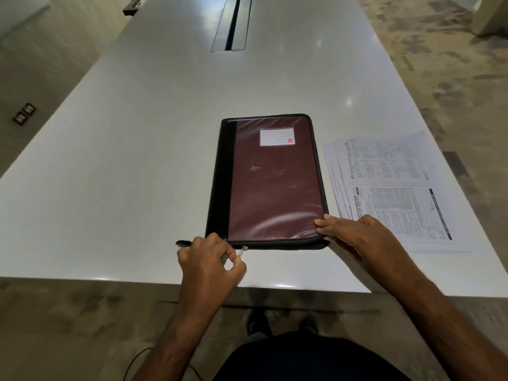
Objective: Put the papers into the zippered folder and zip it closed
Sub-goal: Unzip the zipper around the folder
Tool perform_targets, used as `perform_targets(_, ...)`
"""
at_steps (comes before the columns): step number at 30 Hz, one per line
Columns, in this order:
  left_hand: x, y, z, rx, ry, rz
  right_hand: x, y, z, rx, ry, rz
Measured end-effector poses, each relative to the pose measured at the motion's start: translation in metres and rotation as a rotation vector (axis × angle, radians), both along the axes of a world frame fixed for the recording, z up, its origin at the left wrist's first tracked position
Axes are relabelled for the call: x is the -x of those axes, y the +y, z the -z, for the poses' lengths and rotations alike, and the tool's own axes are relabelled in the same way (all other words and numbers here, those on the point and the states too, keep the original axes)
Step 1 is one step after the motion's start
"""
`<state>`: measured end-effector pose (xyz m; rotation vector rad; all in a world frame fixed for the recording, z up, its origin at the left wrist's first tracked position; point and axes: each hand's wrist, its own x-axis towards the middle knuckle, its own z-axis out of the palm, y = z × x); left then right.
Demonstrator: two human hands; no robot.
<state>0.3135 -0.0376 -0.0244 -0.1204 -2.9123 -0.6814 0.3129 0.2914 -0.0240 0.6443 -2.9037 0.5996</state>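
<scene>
One folder (pixel 270 180), one paper stack (pixel 390 188), two hands on folder.

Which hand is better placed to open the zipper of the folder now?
Left. The left hand already pinches the zipper pull at the folder's near edge. The right hand rests on its near right corner, steadying it.

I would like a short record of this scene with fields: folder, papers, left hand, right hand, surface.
folder: maroon zippered folder, lying flat, cover down
papers: stack of printed papers beside the folder, not inside
left hand: left hand pinches the zipper pull at the near edge
right hand: right hand rests on the folder's near right corner
surface: white table
</scene>
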Motion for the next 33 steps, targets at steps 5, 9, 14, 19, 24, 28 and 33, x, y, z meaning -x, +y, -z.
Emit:
perform_targets(5,0.002,-0.028,0.001,0.017,-0.038,-0.067,0.0,0.0,0.001,0.001,0.019,-0.016)
perform_targets(9,0.0,-0.044,0.0,0.035,-0.046,-0.102,0.001,0.002,0.005,0.005,0.019,-0.017)
perform_targets(14,-0.002,-0.06,-0.001,0.026,-0.051,-0.153,0.002,0.004,0.011,0.006,-0.003,-0.018)
perform_targets(19,-0.003,-0.08,-0.001,0.031,-0.034,-0.18,0.003,0.007,0.018,0.033,-0.023,-0.005)
perform_targets(24,0.002,-0.089,0.001,0.047,-0.016,-0.178,0.005,0.012,0.028,0.069,-0.031,-0.015)
perform_targets(28,0.006,-0.092,0.004,0.059,-0.026,-0.157,0.003,0.013,0.027,0.057,-0.025,-0.013)
perform_targets(33,0.012,-0.098,0.009,0.004,-0.107,-0.119,0.002,0.005,0.015,0.049,-0.038,-0.015)
